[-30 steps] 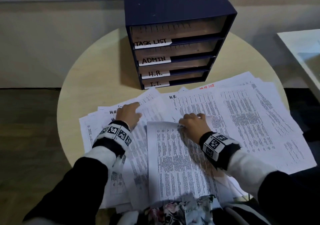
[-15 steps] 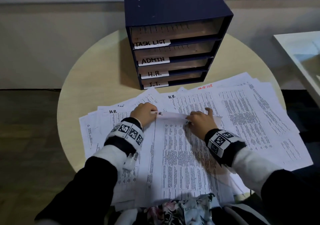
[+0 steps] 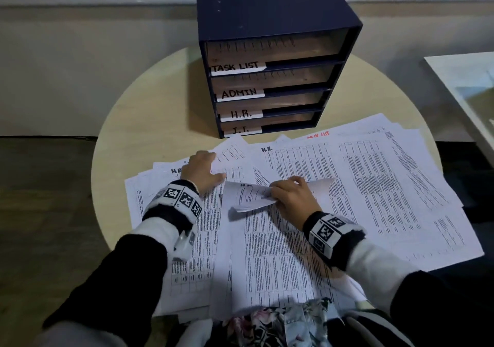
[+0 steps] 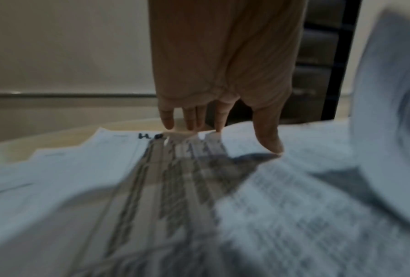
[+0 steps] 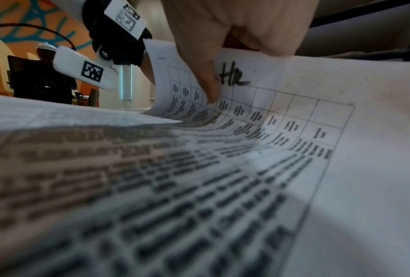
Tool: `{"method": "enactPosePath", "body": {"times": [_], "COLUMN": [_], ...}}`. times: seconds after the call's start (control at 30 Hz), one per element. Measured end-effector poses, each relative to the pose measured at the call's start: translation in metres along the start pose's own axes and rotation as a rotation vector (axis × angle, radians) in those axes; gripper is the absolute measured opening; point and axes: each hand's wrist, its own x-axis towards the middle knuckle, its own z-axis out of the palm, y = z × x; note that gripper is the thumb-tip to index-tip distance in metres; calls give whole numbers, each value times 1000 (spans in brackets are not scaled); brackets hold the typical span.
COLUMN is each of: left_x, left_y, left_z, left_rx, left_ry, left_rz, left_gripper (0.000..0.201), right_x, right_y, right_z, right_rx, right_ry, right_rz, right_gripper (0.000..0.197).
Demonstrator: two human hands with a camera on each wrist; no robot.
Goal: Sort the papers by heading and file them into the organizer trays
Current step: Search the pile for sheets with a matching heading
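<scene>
Printed sheets [image 3: 374, 181] lie fanned over the round table in front of a dark blue organizer [image 3: 267, 61] with trays labelled TASK LIST, ADMIN, H.R. and I.T. My right hand [image 3: 290, 194] pinches the top edge of a sheet headed HR [image 5: 258, 112], which curls up off the pile [image 3: 251, 194]. My left hand [image 3: 204, 169] rests with straight fingers [image 4: 192, 120] on the papers at the left, beside another H.R. heading [image 4: 149, 135].
The wooden table [image 3: 149, 122] shows bare at the left of the organizer. A white counter edge [image 3: 465, 85] stands at the right. Flowered cloth [image 3: 280, 322] lies at the near edge, under the papers.
My left hand has let go of the sheet's top edge and moved left onto the pile. My right hand has curled the HR sheet's top edge further up and back.
</scene>
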Motion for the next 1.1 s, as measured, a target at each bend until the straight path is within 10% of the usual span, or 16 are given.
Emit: {"method": "enactPosePath", "body": {"times": [0.13,0.4,0.8,1.1], "left_x": [-2,-3,-32,-24], "left_y": [-7,7,51,63], "left_z": [3,-1,1,-19], "left_rx": [197,403,-193,-28], "left_ry": [-6,39,37,94], "left_rz": [-91,-123,216,179], "left_gripper": [87,82,20,17], "right_x": [-7,-10,10,5], "right_y": [3,-1,-1,27], "right_z": [0,-6,-25,-26], "right_rx": [-23,-30,-65,-11], "right_ry": [11,69,52,-121], "right_rz": [-24,-9,-104,108], "right_gripper": [28,30,27,2]}}
